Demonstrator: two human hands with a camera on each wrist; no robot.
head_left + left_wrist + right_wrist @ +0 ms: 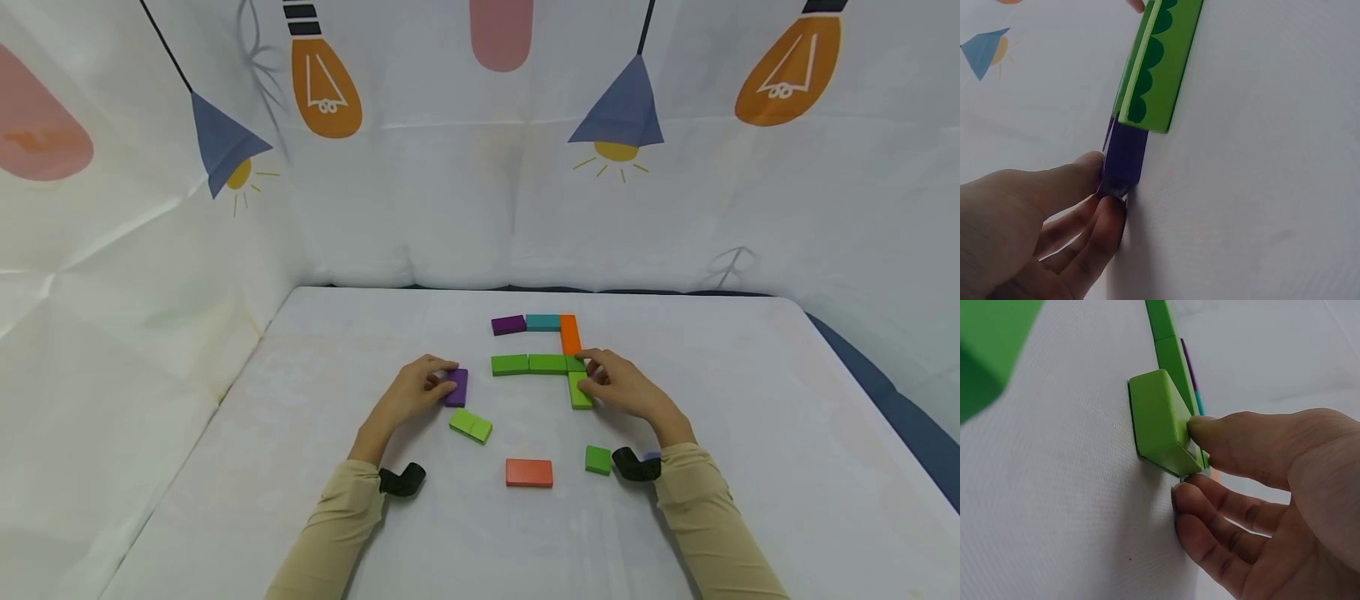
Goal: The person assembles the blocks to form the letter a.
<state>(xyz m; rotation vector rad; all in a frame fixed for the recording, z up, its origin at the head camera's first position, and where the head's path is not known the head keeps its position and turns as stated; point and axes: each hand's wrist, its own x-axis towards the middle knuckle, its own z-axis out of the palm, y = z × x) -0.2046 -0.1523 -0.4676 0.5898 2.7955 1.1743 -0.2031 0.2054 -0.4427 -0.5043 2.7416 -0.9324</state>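
My left hand (pixel 414 388) grips a purple block (pixel 457 388), with thumb and fingertips at its left side. In the left wrist view the same purple block (pixel 1125 153) shows partly behind a light green block (pixel 1163 69) with dark green scallops. To the right, my right hand (pixel 626 386) pinches a lime block (pixel 580 390), thumb against its side in the right wrist view. That lime block stands at the right end of a row of green blocks (pixel 528 364). An orange block (pixel 570 334) joins the row from behind, beside a teal block (pixel 543 322) and a dark purple block (pixel 508 325).
A yellow-green block (pixel 471 425) lies just in front of the left hand's block. Nearer the front are a coral block (pixel 528 472) and a small green block (pixel 597 460), on a white-covered table (pixel 300 358). A patterned white curtain (pixel 450 192) stands behind.
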